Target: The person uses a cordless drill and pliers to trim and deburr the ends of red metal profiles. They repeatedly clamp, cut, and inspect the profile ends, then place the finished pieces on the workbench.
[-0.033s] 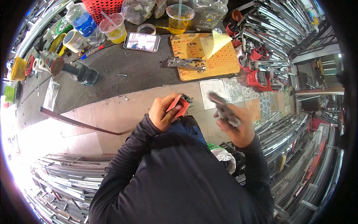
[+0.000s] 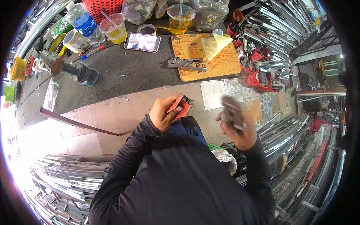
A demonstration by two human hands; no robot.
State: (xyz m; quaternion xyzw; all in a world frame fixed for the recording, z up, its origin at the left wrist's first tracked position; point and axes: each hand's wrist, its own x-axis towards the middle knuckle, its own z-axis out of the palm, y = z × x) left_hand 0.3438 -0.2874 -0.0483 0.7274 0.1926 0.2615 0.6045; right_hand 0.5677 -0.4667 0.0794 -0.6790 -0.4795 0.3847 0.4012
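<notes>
My left hand point(image 2: 165, 113) is closed around a red-orange angular piece point(image 2: 181, 109), its thumb pressed on the face of it. Dark bits point(image 2: 188, 100) show at the far end of that piece; what they are I cannot make out. Off to the right, apart from it, my right hand point(image 2: 242, 129) grips a dark grey tool point(image 2: 231, 108) smeared by motion, so its kind is unclear. Beyond both hands, on the dark workbench point(image 2: 123, 84), a pair of metal locking pliers point(image 2: 187, 63) lies partly over a yellow written-on card point(image 2: 225, 69).
A phone point(image 2: 142, 42) rests on the bench near two plastic cups of yellow drink and a water bottle point(image 2: 84, 24). A cordless power tool point(image 2: 84, 73) lies at left. A dark strip point(image 2: 80, 122) juts over the tiled floor. Racks of metal profiles point(image 2: 288, 138) flank me.
My right hand and its grey tool have shifted slightly to the right, away from my left hand. My left hand keeps its hold on the red-orange piece.
</notes>
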